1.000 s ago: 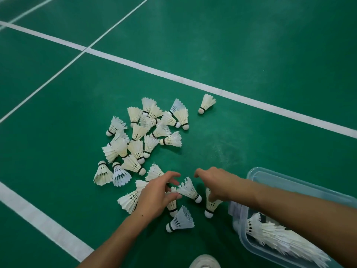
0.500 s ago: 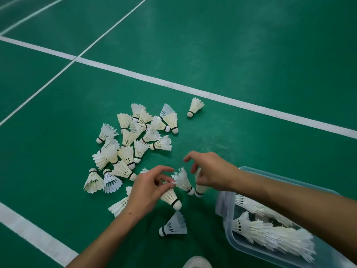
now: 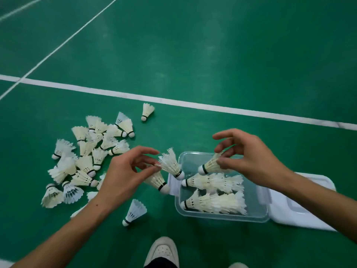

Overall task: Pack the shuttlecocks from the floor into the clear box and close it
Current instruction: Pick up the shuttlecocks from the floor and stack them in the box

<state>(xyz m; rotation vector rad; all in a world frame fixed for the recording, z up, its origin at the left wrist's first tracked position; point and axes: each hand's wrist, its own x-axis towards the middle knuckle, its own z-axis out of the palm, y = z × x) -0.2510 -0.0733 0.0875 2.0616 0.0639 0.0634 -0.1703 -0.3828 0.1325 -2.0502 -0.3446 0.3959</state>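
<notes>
The left hand [image 3: 123, 176] pinches two shuttlecocks by the feathers, one [image 3: 171, 164] lifted at the clear box's [image 3: 222, 216] near-left corner, another [image 3: 157, 180] just below it. The right hand [image 3: 249, 157] pinches a shuttlecock [image 3: 209, 165] over the open box, cork pointing left. Two stacked rows [image 3: 214, 203] lie inside. The loose pile [image 3: 87, 153] lies on the green floor [image 3: 212, 55] to the left; the white lid [image 3: 297, 206] rests right of the box

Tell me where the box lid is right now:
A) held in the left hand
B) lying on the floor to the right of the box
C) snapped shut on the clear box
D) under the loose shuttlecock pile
B: the white lid lies flat on the green floor against the right side of the open clear box.
</notes>
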